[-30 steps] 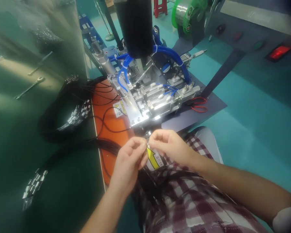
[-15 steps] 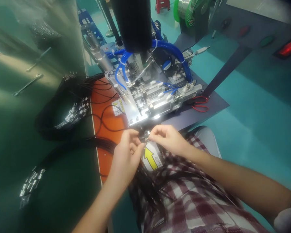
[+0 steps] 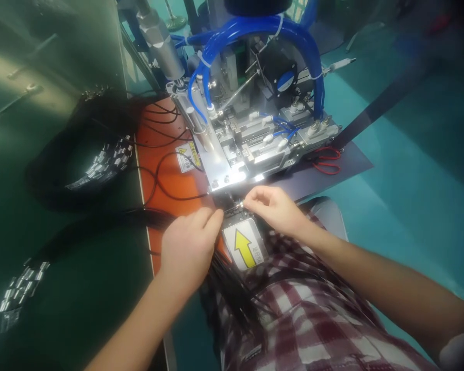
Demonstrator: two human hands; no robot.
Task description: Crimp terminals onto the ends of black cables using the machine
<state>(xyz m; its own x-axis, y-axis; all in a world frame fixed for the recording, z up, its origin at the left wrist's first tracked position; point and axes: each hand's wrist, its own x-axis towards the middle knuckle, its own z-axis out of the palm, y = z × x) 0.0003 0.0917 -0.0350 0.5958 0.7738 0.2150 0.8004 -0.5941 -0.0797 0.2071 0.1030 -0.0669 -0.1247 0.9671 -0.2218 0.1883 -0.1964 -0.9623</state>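
Observation:
My right hand (image 3: 272,208) pinches a small shiny piece (image 3: 239,205) at the front edge of the metal machine (image 3: 235,172). To its left, my left hand (image 3: 191,245) is closed, thumb and fingers pressed together; what it grips, if anything, is hidden. Just below and between the hands is a white plate with a yellow arrow (image 3: 244,245). A bundle of black cables (image 3: 232,288) runs from beneath my left hand across the lap.
Black cable coils with silvery ends (image 3: 104,162) lie on the green surface at left, beside wrenches (image 3: 15,103). Blue hoses (image 3: 255,28) arch over the machine. Red-handled scissors (image 3: 328,161) rest on the grey plate at right. An orange board (image 3: 162,180) holds loose black cables.
My left hand has moved left, away from my right hand, and its fingers have closed up. The camera view has shifted closer to the machine.

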